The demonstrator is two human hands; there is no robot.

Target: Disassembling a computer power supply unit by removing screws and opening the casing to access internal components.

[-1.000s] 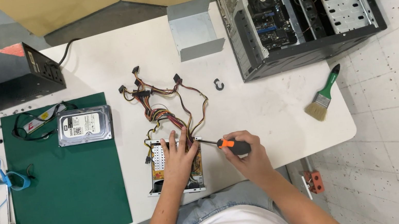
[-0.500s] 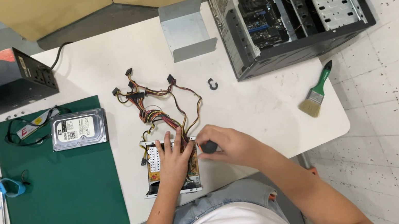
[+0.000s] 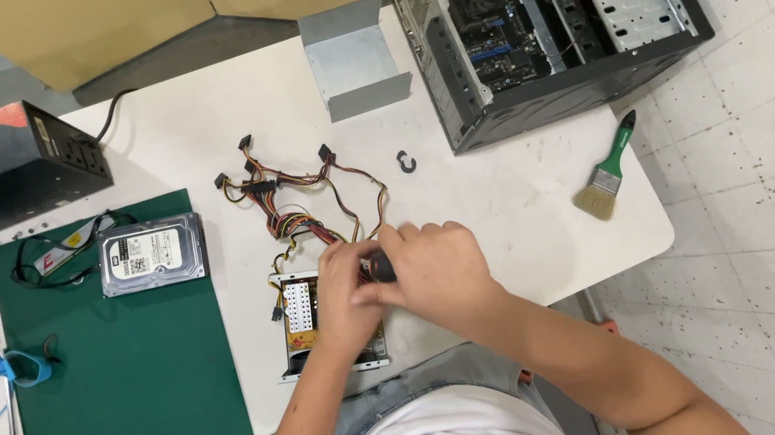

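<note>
Since the earlier frames the right hand [image 3: 435, 266] had swung its screwdriver [image 3: 378, 267] in from the side, so both hands met over the power supply unit [image 3: 306, 320], at the table's [image 3: 506, 201] near edge. The right hand closed around the dark handle; the left hand [image 3: 346, 299] pressed flat on the boxy metal casing. Braided coloured cables [image 3: 303, 194] sprawled beyond, toward the open steel computer case [image 3: 541, 14].

Bare metal power supply [image 3: 307, 325], matt green mat [image 3: 128, 385], smooth white table [image 3: 506, 201]
</note>
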